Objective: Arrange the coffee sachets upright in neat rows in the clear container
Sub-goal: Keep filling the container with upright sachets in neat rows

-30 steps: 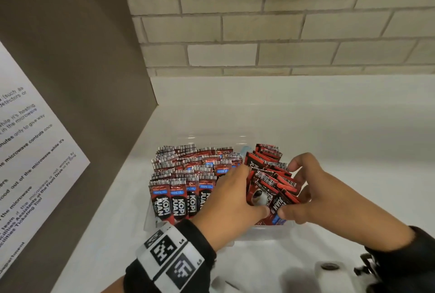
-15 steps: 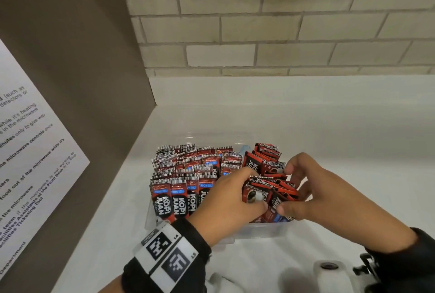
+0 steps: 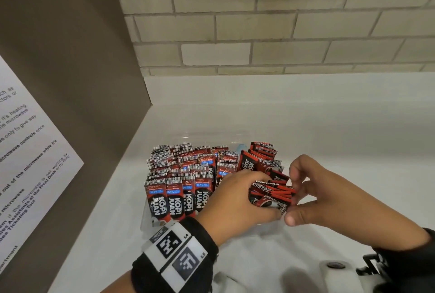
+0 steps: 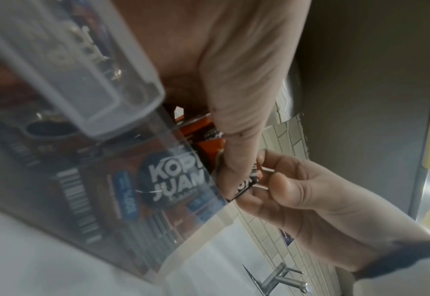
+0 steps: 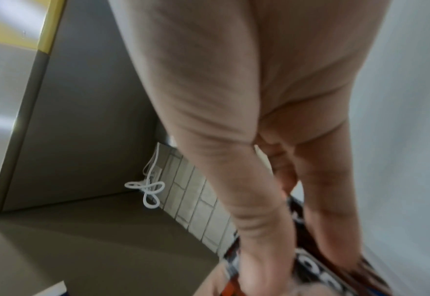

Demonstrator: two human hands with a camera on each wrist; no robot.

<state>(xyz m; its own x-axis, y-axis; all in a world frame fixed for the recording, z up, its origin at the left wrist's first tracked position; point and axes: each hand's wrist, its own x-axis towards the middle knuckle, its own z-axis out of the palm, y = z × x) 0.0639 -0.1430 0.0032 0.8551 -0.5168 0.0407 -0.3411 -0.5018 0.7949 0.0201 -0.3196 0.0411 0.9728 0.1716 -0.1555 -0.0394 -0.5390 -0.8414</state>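
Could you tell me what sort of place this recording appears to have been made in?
Probably a shared office or building pantry: a printed microwave-use notice hangs at the left, coffee sachets stand in a clear container on a white counter, and a tap shows beside a tiled wall.

Left hand (image 3: 237, 201) is covering the near-right part of the clear container (image 3: 150, 218) and the lower ends of the loose sachets (image 3: 270, 192) — count unreadable. Right wrist view is blurring badly; sachet print there is illegible. Paper notice (image 3: 28, 151) is running off the left edge.
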